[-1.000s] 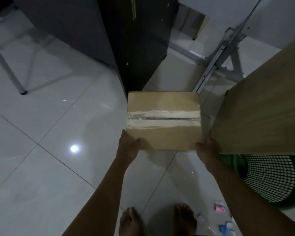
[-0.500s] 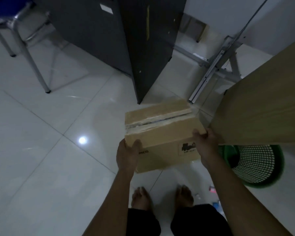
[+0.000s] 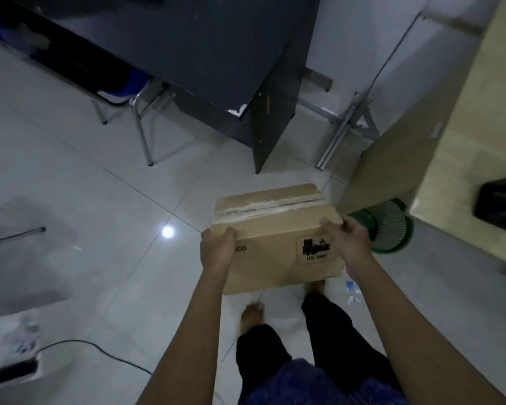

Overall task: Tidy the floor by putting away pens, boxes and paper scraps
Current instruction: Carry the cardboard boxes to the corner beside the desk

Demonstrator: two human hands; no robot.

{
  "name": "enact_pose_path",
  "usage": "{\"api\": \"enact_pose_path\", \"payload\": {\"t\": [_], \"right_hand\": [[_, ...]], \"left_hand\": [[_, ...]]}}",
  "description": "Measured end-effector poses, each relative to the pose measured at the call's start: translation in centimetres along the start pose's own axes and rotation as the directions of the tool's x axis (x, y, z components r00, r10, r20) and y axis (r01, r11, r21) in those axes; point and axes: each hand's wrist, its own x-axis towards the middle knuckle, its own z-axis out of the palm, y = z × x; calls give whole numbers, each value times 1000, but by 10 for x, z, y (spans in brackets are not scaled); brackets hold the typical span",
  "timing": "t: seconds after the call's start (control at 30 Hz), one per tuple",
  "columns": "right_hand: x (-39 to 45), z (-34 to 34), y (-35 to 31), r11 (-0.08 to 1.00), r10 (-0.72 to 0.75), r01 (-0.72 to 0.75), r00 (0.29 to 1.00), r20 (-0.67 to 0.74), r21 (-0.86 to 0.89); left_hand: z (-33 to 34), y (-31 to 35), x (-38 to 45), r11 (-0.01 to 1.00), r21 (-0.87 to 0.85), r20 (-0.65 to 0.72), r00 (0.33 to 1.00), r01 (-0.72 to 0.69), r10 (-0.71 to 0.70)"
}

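Above bare tiled floor (image 3: pixel 70 176), cardboard box (image 3: pixel 278 229) held clear between dark table (image 3: pixel 205 54) and wooden table (image 3: pixel 465 118). Left hand (image 3: pixel 216 252) and right hand (image 3: pixel 348 241) clamped on its near top corners. Green basket (image 3: pixel 392 226) just right.

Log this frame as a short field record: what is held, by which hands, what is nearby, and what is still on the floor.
held object: cardboard box, taped top, label on near side
left hand: gripping the box's left edge
right hand: gripping its right edge
box state: lifted off the floor, tilted
nearby: green mesh basket to the right, under a wooden desk
left on floor: small scraps by the right foot
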Motion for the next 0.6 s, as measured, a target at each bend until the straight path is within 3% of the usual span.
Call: {"api": "enact_pose_path", "payload": {"t": [0.33, 0.6], "right_hand": [[-161, -58, 4, 994, -54, 68, 984, -172, 80], [-238, -178, 97, 934, 138, 7, 915, -380, 356]], "left_hand": [[-63, 36, -116, 969, 180, 104, 983, -167, 150], [4, 1, -230, 876, 353, 437, 886, -328, 156]]}}
